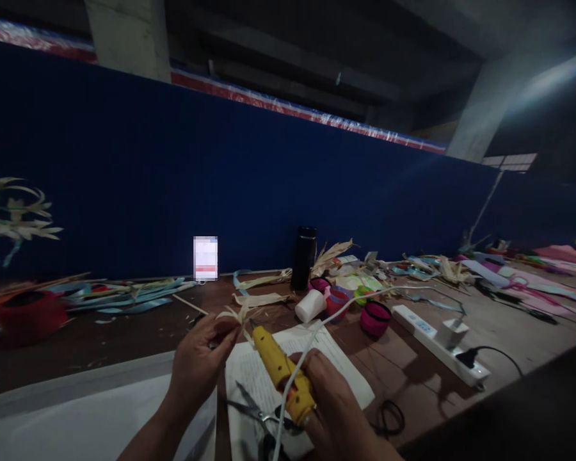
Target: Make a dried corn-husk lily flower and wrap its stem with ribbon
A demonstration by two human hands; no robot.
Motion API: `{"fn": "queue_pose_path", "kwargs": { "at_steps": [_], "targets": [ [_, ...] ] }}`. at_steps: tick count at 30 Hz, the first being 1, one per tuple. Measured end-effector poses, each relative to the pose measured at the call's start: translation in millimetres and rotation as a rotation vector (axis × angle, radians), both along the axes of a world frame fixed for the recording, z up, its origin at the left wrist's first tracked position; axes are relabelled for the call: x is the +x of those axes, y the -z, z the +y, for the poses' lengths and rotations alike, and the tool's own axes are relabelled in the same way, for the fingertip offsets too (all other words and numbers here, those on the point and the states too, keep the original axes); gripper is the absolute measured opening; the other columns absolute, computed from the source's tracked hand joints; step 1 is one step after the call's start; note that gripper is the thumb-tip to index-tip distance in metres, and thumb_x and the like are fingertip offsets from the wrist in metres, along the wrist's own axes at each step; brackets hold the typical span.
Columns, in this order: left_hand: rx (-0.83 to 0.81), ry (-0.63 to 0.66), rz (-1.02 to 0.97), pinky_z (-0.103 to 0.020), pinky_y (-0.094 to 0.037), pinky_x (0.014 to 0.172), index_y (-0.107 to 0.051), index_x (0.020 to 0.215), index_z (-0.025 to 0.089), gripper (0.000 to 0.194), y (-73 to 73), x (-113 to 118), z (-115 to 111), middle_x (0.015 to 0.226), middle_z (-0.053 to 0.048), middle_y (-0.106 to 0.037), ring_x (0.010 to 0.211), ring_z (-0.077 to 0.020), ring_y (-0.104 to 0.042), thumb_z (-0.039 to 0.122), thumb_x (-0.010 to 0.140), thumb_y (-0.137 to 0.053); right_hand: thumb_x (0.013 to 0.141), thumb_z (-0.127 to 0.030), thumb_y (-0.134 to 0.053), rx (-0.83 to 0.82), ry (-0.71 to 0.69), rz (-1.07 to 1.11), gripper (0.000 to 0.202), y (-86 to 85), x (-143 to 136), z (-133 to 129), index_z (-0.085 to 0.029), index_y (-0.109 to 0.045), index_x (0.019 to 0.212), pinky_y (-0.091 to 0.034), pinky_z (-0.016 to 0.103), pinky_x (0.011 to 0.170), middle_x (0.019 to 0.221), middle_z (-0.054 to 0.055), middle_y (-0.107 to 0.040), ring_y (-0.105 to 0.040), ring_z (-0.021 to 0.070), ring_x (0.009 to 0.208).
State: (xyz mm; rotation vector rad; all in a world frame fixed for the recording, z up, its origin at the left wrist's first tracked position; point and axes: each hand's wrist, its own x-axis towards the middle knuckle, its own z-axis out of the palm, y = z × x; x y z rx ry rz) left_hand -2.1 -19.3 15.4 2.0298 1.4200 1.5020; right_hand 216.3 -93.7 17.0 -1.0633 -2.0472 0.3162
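My right hand [329, 384] is wrapped round a yellow hot glue gun [274, 360], its nozzle pointing up and to the left. Between the fingers of my left hand [199, 355] is a pale flower of dried husk strips [240, 317], pinched near its base. The glue gun's tip is close to the flower; whether they touch I cannot tell. Below the gun, open scissors [259, 413] lie on a printed sheet of paper [336, 352]. A white cable [312, 336] passes in front of the gun and my right hand.
A white power strip [413, 323] with plugs lies to the right. Behind the sheet are a white roll [310, 307], a pink ring-shaped item [375, 319] and a black bottle [303, 259]. Husk strips and ribbons line the blue partition [249, 186]. White husk flowers [16, 218] stand far left.
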Motion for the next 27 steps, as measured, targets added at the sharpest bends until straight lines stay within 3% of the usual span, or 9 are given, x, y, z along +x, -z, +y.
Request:
{"fn": "queue_pose_path", "kwargs": {
  "at_steps": [8,16,20,24,27],
  "targets": [
    [-0.169,-0.035,-0.187,-0.024,-0.044,0.07,-0.067,0.074,0.021,0.022,-4.7,-0.4,1.5,0.082,0.001,-0.066,0.077,-0.0168,-0.06,0.042,0.072,-0.061,0.061,-0.009,-0.049,-0.102,0.17,-0.115,0.038,5.7,22.4,1.7,-0.019,-0.05,0.097,-0.038,0.034,0.076,0.09,0.007,-0.055,-0.05,0.0234,0.087],
    [-0.301,-0.007,-0.362,-0.026,-0.045,0.072,-0.068,0.079,0.019,0.025,-0.1,-1.3,5.9,0.079,0.0,-0.068,0.078,-0.0185,-0.062,0.042,0.07,-0.063,0.06,-0.013,-0.054,-0.318,0.372,-0.379,0.037,20.0,61.3,18.5,-0.02,-0.057,0.096,-0.037,0.03,0.078,0.092,0.007,-0.063,-0.054,0.0231,0.088],
    [-0.3,-0.054,-0.281,-0.028,-0.045,0.072,-0.069,0.077,0.02,0.026,-4.1,0.5,3.9,0.078,0.0,-0.068,0.077,-0.0194,-0.061,0.043,0.069,-0.063,0.062,-0.018,-0.057,-0.407,0.314,-0.471,0.045,7.8,69.0,17.4,-0.021,-0.058,0.106,-0.038,0.029,0.077,0.096,0.007,-0.064,-0.056,0.0227,0.09],
    [-0.231,-0.031,-0.225,-0.026,-0.044,0.072,-0.069,0.076,0.021,0.024,-5.9,2.3,3.1,0.084,0.0,-0.067,0.08,-0.0184,-0.061,0.043,0.07,-0.062,0.055,-0.029,-0.069,-0.414,0.35,-0.552,0.067,-16.9,71.4,19.0,-0.024,-0.054,0.12,-0.037,0.039,0.083,0.11,0.011,-0.061,-0.053,0.0315,0.101],
    [-0.191,-0.014,-0.191,-0.026,-0.044,0.073,-0.068,0.074,0.022,0.023,-4.2,3.4,2.9,0.085,0.0,-0.066,0.082,-0.0179,-0.06,0.043,0.072,-0.061,0.068,-0.032,-0.061,-0.316,0.458,-0.328,0.04,-28.4,53.1,25.7,-0.02,-0.063,0.106,-0.038,0.038,0.081,0.098,0.012,-0.064,-0.055,0.0288,0.095]
  ]
}}
